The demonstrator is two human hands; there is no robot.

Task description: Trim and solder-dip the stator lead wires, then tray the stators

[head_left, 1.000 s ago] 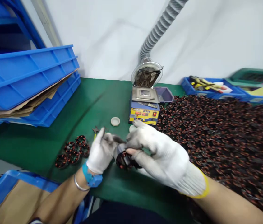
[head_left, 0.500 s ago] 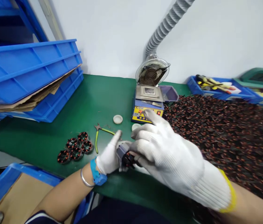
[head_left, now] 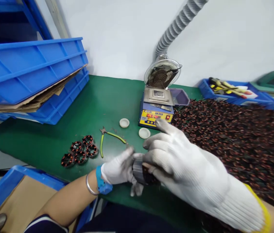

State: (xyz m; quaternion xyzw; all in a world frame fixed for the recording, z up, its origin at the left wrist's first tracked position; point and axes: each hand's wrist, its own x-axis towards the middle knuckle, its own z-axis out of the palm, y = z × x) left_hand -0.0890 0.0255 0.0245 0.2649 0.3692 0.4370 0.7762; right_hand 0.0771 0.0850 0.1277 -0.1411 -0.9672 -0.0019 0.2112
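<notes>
My gloved right hand (head_left: 176,158) is closed around a wound motor stator (head_left: 140,171), a ring with a grey steel outer wall and a dark wound end. Its fingers hide much of the ring. At the ring's left end is my gloved left hand (head_left: 121,168), thumb and fingers spread and slightly blurred; I cannot tell whether it touches the steel. Several similar stators (head_left: 80,157) lie grouped on the green table (head_left: 110,97) at left. Green-handled cutters (head_left: 102,142) rest opened beside them. Two small white dishes (head_left: 124,123) sit beyond my hands.
A blue and yellow solder pot (head_left: 155,118) stands at the back under a grey duct hose (head_left: 176,27). Many stators (head_left: 234,136) cover the right side. Stacked blue crates (head_left: 35,71) are at left, a blue tool bin (head_left: 234,92) back right, a cardboard-lined crate (head_left: 20,200) below.
The stator has moved right along with my right hand. My left hand's fingers have spread from around it. The view has shifted slightly, uncovering the second white dish.
</notes>
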